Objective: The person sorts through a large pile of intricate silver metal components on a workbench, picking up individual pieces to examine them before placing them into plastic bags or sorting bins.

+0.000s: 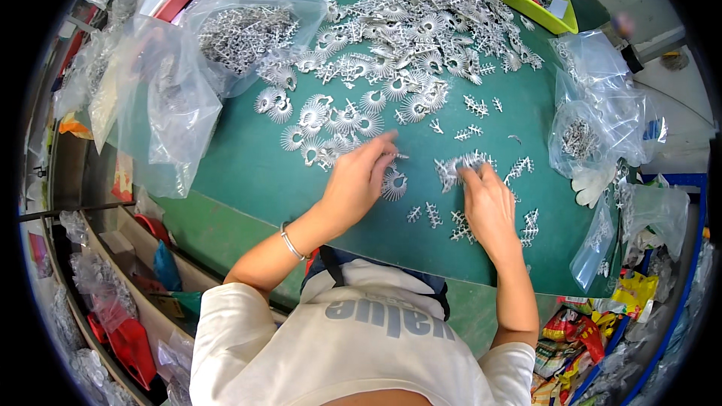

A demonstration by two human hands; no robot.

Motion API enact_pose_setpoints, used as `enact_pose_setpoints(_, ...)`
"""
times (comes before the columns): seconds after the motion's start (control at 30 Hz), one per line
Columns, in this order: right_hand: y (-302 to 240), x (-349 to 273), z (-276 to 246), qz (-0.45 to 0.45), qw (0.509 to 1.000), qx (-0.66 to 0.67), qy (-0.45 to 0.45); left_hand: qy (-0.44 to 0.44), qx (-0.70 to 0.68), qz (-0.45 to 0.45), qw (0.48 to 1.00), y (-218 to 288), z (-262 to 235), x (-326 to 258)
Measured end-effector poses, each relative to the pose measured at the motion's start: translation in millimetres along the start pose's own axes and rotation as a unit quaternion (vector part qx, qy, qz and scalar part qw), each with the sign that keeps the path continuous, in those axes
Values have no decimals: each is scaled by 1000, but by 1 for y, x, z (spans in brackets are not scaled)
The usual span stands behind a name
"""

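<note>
A green table (248,173) carries a big heap of silver fan-shaped metal parts (406,37) at the back. My left hand (359,180) lies flat near the table's middle, fingertips on the fan parts spread at the heap's near edge, with one fan part (393,184) just right of its thumb. My right hand (487,207) presses its fingers onto a cluster of small branch-shaped silver pieces (460,165). More of these small pieces (459,225) lie scattered around that hand. A bracelet sits on my left wrist.
Clear plastic bags (165,98) with metal parts pile up at the left; other bags (594,128) lie at the right with a white glove (590,180). A yellow-green tray (526,0) stands at the back right. Shelves with red items sit lower left.
</note>
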State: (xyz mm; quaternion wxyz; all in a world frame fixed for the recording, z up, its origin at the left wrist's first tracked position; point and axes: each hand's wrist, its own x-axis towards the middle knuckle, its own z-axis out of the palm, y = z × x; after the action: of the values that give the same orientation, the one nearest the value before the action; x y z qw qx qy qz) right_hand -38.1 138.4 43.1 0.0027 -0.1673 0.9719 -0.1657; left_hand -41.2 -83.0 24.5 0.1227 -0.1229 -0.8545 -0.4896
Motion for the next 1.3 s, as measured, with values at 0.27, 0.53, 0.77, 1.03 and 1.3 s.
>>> enact_pose_setpoints(0.27,34,-10,-18,196,890,411,19,-36,-379,-189,905,7,-15,-6)
enact_pose_setpoints(0.53,35,11,-9,211,601,771,1,-37,-573,-248,780,2,-42,-15)
enact_pose_setpoints(0.77,10,6,-10,15,999,27,-18,-169,186,3,968,21,-20,-22)
enact_pose_setpoints(1.03,15,5,-23,35,991,128,37,-260,285,67,920,17,-7,-19)
enact_pose_setpoints(1.3,67,-18,-11,257,758,594,76,-127,-226,-78,963,3,-12,-12)
